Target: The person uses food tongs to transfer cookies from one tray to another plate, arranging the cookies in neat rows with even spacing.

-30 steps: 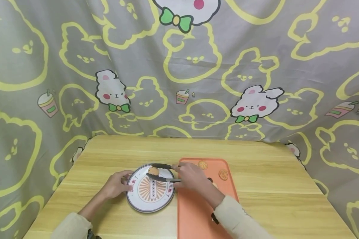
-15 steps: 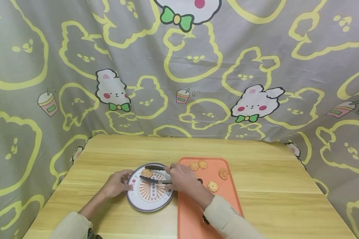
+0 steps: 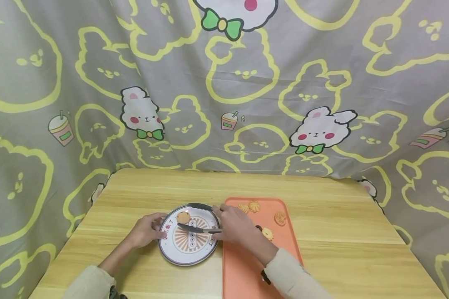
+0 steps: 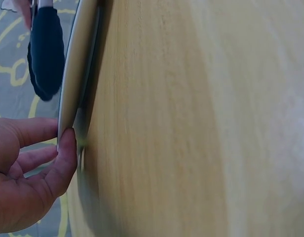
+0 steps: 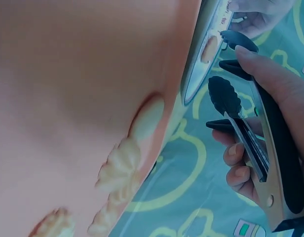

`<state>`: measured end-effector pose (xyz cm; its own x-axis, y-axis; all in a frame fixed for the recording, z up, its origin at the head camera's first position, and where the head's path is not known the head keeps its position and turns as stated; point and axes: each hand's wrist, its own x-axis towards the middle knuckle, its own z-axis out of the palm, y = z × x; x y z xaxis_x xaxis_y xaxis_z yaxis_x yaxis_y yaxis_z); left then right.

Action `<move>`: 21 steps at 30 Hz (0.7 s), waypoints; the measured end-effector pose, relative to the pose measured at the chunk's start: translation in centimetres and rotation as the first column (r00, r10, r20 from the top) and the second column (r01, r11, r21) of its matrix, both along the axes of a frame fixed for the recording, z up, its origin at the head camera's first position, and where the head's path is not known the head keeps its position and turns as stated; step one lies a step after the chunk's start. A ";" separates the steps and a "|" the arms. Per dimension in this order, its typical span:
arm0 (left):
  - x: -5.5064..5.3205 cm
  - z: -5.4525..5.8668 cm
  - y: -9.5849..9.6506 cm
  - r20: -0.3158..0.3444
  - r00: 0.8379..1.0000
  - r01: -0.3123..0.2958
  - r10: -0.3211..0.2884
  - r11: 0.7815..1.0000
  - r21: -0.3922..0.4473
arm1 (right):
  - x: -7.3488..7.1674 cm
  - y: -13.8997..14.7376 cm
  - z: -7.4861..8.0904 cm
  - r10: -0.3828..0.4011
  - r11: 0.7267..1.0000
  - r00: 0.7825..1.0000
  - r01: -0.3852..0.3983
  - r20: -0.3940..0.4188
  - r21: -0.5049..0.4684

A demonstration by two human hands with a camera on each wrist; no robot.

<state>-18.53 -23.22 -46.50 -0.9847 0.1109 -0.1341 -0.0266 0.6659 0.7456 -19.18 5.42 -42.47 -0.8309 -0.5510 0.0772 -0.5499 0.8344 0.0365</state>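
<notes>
My left hand (image 3: 145,230) pinches the left rim of a round white plate (image 3: 168,249) with red lettering and a striped centre. In the left wrist view, the thumb and fingers (image 4: 68,153) of this hand close on the plate's edge. My right hand (image 3: 237,226) holds black-tipped metal tongs (image 3: 200,230) over the plate. Their tips stand apart, with nothing gripped between them. A round cookie (image 3: 183,217) lies on the plate's upper left part, near the tongs' tips. In the right wrist view, fingers and thumb wrap the tongs' handles (image 5: 285,143).
Right of the plate lies an orange tray (image 3: 247,265) bearing several cookies (image 3: 254,206), partly hidden by the right arm. Both rest on a wooden table (image 3: 340,249). A patterned grey curtain (image 3: 262,91) hangs behind the table.
The tongs moved left over the plate with the cookie, then spread and drew back a little to the right. The cookie now lies free on the plate. My left hand stays at the rim.
</notes>
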 end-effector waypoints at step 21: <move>-0.1 -0.2 0.2 0.024 0.999 -0.025 0.025 1.000 0.002 | 2.4 8.5 0.9 -0.024 0.982 0.999 0.030 0.038 -0.189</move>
